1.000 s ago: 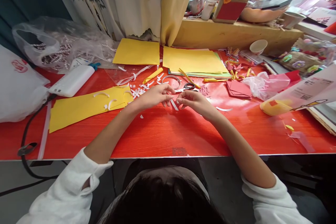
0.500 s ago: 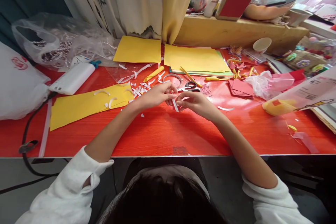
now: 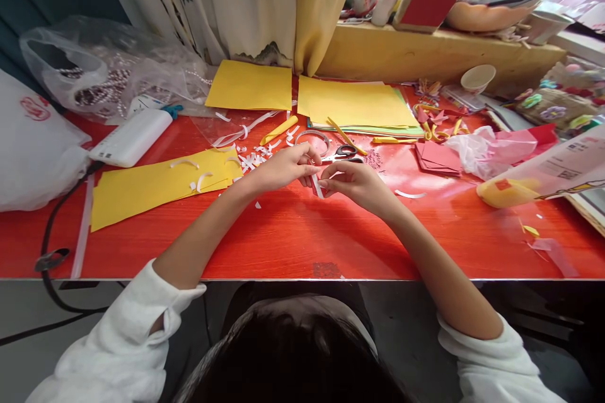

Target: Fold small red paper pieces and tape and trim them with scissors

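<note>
Fingers (image 3: pixel 308 170) of my left hand (image 3: pixel 285 170) are drawn narrowly together, thumb against the others, holding the upper end of a small red-and-white strip (image 3: pixel 317 187). The strip is in the gap between my two hands, raised in front of me; its long axis slants from my left fingertips down toward me and slightly rightward. My right hand (image 3: pixel 355 186) comes in from the other side, thumb and forefinger bent close together and touching the strip's right edge. Whether they grip it or only rest against it, I cannot tell. Both hands are about equally near: the left at the far end, the right along the side.

Just beyond my fingers, dark-handled scissors (image 3: pixel 346 151) lie on the red table (image 3: pixel 269 242), with a ring-shaped roll (image 3: pixel 327 137) near them. To the left are scattered white scraps (image 3: pixel 258 157), then long yellow sheets (image 3: pixel 155 189) with a few pale curls on top. Farther back is a stack of yellow paper (image 3: pixel 352 104). Well apart to the right, a small pile of red paper pieces (image 3: pixel 437 159) sits beside crumpled pinkish plastic (image 3: pixel 484 152).
</note>
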Available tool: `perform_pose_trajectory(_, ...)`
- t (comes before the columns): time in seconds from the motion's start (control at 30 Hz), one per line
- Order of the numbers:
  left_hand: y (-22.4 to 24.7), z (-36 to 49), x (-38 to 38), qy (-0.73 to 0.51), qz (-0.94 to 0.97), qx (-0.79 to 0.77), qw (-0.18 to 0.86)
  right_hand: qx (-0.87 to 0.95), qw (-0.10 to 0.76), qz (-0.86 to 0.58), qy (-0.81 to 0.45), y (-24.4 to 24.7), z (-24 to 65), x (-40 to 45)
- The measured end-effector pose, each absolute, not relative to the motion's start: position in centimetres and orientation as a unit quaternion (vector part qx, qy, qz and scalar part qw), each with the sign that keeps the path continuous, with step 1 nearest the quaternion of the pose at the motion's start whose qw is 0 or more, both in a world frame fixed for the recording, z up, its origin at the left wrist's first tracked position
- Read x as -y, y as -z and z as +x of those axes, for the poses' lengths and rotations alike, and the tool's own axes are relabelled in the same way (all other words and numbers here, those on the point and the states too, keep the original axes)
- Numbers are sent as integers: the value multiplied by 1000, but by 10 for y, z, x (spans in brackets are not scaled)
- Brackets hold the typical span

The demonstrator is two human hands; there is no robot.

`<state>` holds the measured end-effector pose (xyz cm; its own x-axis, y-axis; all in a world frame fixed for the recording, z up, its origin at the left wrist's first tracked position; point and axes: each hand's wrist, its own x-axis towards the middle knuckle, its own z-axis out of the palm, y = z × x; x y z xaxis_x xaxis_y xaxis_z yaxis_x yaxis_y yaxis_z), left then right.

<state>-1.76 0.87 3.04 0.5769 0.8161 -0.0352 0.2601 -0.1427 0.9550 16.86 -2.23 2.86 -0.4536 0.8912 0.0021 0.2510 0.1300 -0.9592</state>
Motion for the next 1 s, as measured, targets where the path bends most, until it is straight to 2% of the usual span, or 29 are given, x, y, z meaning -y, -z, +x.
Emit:
perform_pose_trajectory(0.57,-40,-13,-2,-316,691,-377,529,687,352,-415,-482,-23,168,22)
perform_pose_trajectory(0.9,-39,-13,-2,-305,705,-369,523,724,338,-471,-374,-18,168,20)
perform_pose_trajectory(1.0,-39,-14,-2,-293,711,-370,521,720,343,-439,-414,-20,170,20)
